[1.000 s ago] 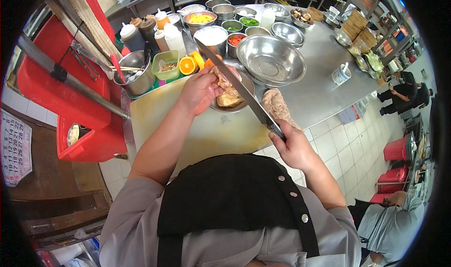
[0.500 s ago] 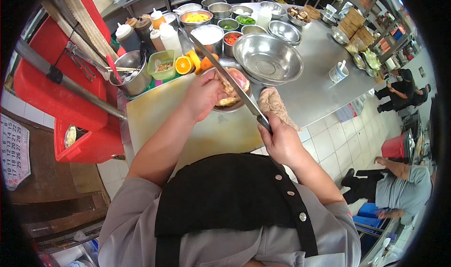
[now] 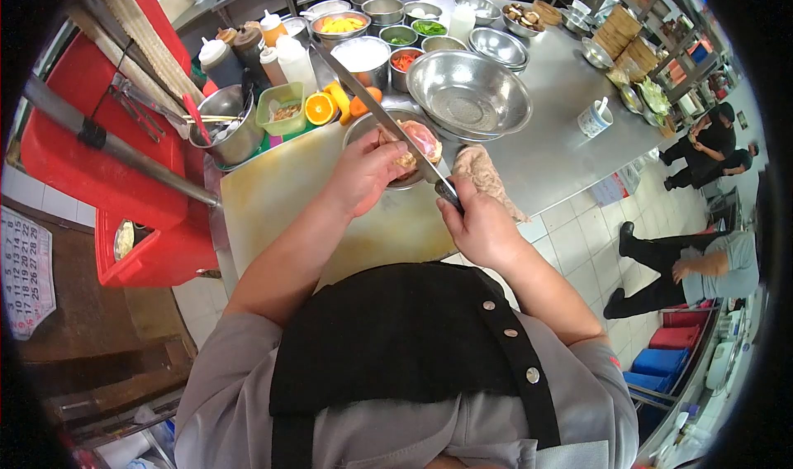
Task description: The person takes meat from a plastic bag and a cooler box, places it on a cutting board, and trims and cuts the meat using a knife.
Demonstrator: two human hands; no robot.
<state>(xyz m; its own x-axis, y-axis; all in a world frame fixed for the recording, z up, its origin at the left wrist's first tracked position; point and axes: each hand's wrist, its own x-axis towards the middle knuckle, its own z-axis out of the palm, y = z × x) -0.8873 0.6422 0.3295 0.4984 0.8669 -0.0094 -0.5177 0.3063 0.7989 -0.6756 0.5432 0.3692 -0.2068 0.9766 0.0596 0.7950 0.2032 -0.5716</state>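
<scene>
My right hand (image 3: 479, 221) is wrapped round the black handle of a long knife (image 3: 361, 97), whose blade slants up and left across a metal bowl (image 3: 353, 137). Raw meat (image 3: 420, 141) with pale skin shows in the bowl, partly behind the blade. My left hand (image 3: 369, 170) pinches the meat at the bowl's left side, close to the blade. Below the bowl lies a stained cutting board (image 3: 281, 209). A crumpled beige cloth (image 3: 481, 178) rests right of the bowl.
A large steel bowl (image 3: 469, 93) stands behind the cloth. Orange halves (image 3: 321, 108), a green tub (image 3: 282, 110), squeeze bottles (image 3: 296, 64) and food tins line the back left. A patterned cup (image 3: 595, 120) stands right. Red bins flank the left. A person (image 3: 702, 267) is on the floor area at right.
The knife and my right hand have shifted left and slightly up. My left hand has moved right along the meat, and more pink flesh shows. The person at right has changed position.
</scene>
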